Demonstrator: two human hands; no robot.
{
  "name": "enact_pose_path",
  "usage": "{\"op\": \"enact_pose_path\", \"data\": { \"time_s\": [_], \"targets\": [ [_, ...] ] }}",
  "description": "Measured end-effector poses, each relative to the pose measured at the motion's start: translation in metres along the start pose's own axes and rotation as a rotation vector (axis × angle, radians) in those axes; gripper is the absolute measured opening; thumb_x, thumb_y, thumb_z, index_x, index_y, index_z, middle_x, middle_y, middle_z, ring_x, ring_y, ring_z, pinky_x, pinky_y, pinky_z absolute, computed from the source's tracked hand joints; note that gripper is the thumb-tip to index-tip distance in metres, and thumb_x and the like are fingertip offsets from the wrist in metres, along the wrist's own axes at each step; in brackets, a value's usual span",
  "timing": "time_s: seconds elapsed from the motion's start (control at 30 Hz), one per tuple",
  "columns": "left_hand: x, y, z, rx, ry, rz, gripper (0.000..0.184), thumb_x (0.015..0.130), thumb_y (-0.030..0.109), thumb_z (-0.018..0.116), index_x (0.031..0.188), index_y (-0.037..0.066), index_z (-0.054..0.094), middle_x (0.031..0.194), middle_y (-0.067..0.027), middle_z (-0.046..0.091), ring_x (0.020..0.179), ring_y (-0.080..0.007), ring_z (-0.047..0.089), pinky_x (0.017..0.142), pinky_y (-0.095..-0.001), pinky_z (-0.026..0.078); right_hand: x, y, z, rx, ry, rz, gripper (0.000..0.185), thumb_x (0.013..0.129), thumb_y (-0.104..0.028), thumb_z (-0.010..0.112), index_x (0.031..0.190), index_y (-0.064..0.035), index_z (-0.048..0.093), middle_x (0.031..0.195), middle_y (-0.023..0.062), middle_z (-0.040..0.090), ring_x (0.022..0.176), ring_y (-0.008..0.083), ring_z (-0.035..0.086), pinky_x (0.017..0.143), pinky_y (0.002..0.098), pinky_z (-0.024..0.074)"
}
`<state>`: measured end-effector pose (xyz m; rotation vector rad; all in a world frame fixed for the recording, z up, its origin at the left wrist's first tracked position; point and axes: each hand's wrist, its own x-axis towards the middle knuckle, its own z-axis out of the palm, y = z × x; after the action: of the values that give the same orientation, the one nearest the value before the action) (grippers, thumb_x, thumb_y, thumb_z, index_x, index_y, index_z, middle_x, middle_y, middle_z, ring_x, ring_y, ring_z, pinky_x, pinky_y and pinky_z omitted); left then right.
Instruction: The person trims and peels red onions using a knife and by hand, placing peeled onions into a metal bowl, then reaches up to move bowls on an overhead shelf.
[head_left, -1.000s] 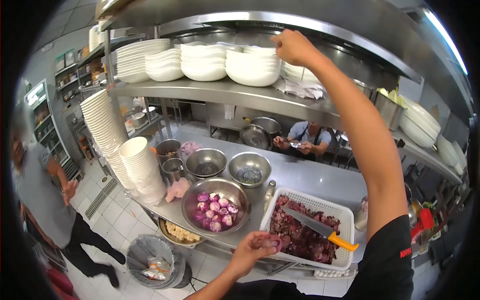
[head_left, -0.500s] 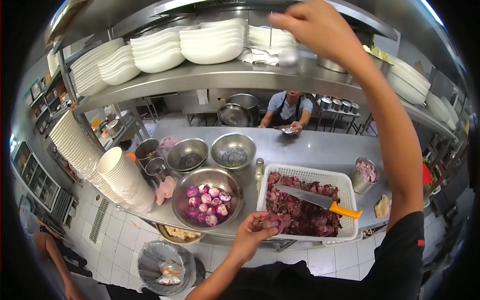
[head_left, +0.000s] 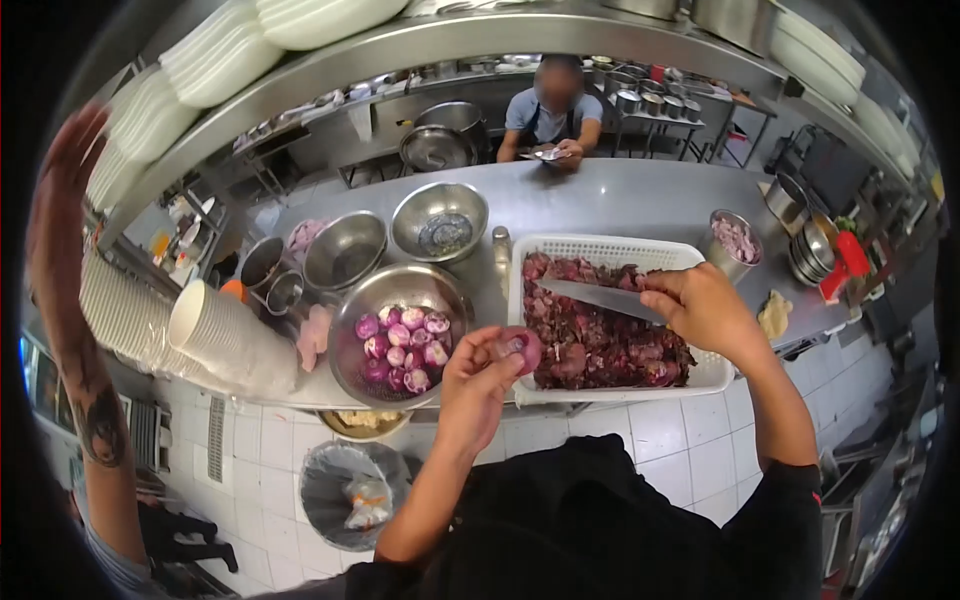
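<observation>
My left hand [head_left: 474, 388] is closed around a purple onion [head_left: 523, 350], in front of the near left corner of a white perforated basket [head_left: 716, 374]. Dark red onion peelings [head_left: 605, 350] fill that basket. Over them lies the blade of a kitchen knife [head_left: 602, 298], its tip pointing left. My right hand [head_left: 705, 312] is wrapped round the knife's handle, which it hides; the handle was orange in the earlier view. Left of my left hand, a large steel bowl [head_left: 343, 352] holds several peeled purple onions [head_left: 398, 345].
Two steel bowls [head_left: 440, 222] stand behind the onions. Stacked paper cups [head_left: 215, 335] sit at the left. A steel container of chopped onion [head_left: 735, 240] is at the right. Overhead runs a shelf [head_left: 480, 42]. A co-worker [head_left: 553, 115] is across the counter; another person's arm [head_left: 75, 300] rises at far left.
My right hand has come down from near the shelf and taken hold of the knife's handle. My left hand still holds the onion. The view has tilted down, and another person's arm appears at left.
</observation>
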<state>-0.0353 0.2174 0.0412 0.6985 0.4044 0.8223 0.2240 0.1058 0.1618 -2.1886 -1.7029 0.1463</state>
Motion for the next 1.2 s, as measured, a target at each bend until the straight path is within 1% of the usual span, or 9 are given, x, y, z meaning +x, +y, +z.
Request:
{"op": "enact_pose_path", "data": {
  "time_s": [0.17, 0.27, 0.43, 0.53, 0.7, 0.77, 0.9, 1.0, 1.2],
  "targets": [
    [0.005, 0.002, 0.007, 0.022, -0.01, 0.009, 0.041, 0.087, -0.006, 0.062, 0.126, 0.002, 0.051, 0.124, -0.0133, 0.06, 0.114, -0.0233, 0.06, 0.1, -0.0399, 0.05, -0.033, 0.008, -0.014, 0.361, -0.267, -0.006, 0.033, 0.092, -0.026, 0.067, 0.117, -0.0061, 0.069, 0.071, 0.0141, 0.067, 0.063, 0.0268, 0.065, 0.064, 0.0367, 0.0512],
    [0.003, 0.0, 0.004, 0.023, -0.017, 0.025, 0.04, 0.086, -0.007, 0.062, 0.124, 0.003, 0.054, 0.125, -0.012, 0.061, 0.115, -0.0238, 0.06, 0.1, -0.0414, 0.05, -0.074, 0.019, 0.01, 0.604, -1.225, -0.061, 0.075, 0.094, -0.038, 0.067, 0.153, -0.0071, 0.033, 0.079, 0.0105, 0.07, 0.071, 0.0192, 0.067, 0.068, 0.0311, 0.0528],
    [0.01, -0.004, 0.002, 0.009, -0.01, 0.047, 0.042, 0.086, -0.008, 0.062, 0.125, 0.004, 0.055, 0.124, -0.0113, 0.062, 0.113, -0.0236, 0.061, 0.101, -0.0419, 0.049, -0.169, 0.094, 0.176, 0.174, -1.244, 0.68, 0.083, 0.095, -0.074, 0.029, 0.11, -0.0031, 0.07, 0.073, 0.0166, 0.07, 0.064, 0.0242, 0.069, 0.064, 0.0384, 0.0551],
    [0.013, -0.003, 0.006, 0.035, -0.028, 0.043, 0.042, 0.086, -0.008, 0.062, 0.125, 0.004, 0.055, 0.123, -0.0106, 0.062, 0.112, -0.0228, 0.061, 0.101, -0.0415, 0.05, -0.227, 0.13, 0.254, 0.368, -1.303, 1.131, 0.081, 0.094, -0.071, 0.037, 0.136, -0.0043, 0.053, 0.094, 0.0242, 0.072, 0.072, 0.0294, 0.072, 0.062, 0.042, 0.057],
    [0.026, -0.008, 0.022, 0.045, -0.065, 0.031, 0.041, 0.087, -0.01, 0.06, 0.125, 0.004, 0.055, 0.123, -0.012, 0.062, 0.111, -0.0227, 0.062, 0.098, -0.0405, 0.05, -0.275, 0.165, 0.285, 0.85, -1.074, 0.761, 0.051, 0.1, -0.043, 0.05, 0.131, -0.0038, 0.055, 0.1, 0.0217, 0.072, 0.079, 0.036, 0.072, 0.066, 0.0467, 0.0576],
    [0.032, -0.015, 0.022, 0.055, -0.108, 0.027, 0.042, 0.087, -0.01, 0.059, 0.126, 0.004, 0.056, 0.124, -0.0142, 0.062, 0.114, -0.0241, 0.061, 0.096, -0.0403, 0.051, -0.231, 0.141, 0.222, 0.38, -1.091, 0.084, 0.044, 0.098, -0.037, 0.056, 0.128, -0.0044, 0.059, 0.098, 0.0216, 0.071, 0.078, 0.0361, 0.071, 0.07, 0.0436, 0.0577],
    [0.034, -0.017, 0.035, 0.067, -0.11, 0.006, 0.04, 0.087, -0.009, 0.063, 0.125, 0.002, 0.052, 0.12, -0.0112, 0.063, 0.104, -0.018, 0.063, 0.093, -0.0333, 0.053, -0.113, 0.006, -0.014, 0.506, -0.24, 0.02, 0.043, 0.087, -0.023, 0.074, 0.125, -0.0059, 0.064, 0.078, 0.0158, 0.069, 0.07, 0.0324, 0.069, 0.073, 0.036, 0.0565],
    [0.036, -0.021, 0.021, 0.021, -0.144, -0.01, 0.041, 0.09, -0.01, 0.058, 0.127, 0.008, 0.057, 0.129, -0.0161, 0.061, 0.114, -0.0241, 0.062, 0.096, -0.0375, 0.051, -0.031, -0.071, -0.096, 0.343, 0.626, -0.45, 0.046, 0.081, -0.005, 0.074, 0.125, 0.0012, 0.062, 0.074, 0.0113, 0.067, 0.058, 0.0197, 0.064, 0.057, 0.0317, 0.0514],
    [0.005, 0.001, 0.03, 0.146, -0.075, 0.161, 0.043, 0.088, -0.011, 0.063, 0.126, 0.005, 0.052, 0.127, -0.0147, 0.063, 0.105, -0.0165, 0.064, 0.092, -0.0311, 0.052, 0.063, -0.181, -0.09, 0.777, 0.627, -0.719, 0.029, 0.085, -0.003, 0.067, 0.114, 0.0033, 0.067, 0.078, 0.0074, 0.068, 0.065, 0.0117, 0.063, 0.058, 0.0263, 0.0494]
  ]
}}
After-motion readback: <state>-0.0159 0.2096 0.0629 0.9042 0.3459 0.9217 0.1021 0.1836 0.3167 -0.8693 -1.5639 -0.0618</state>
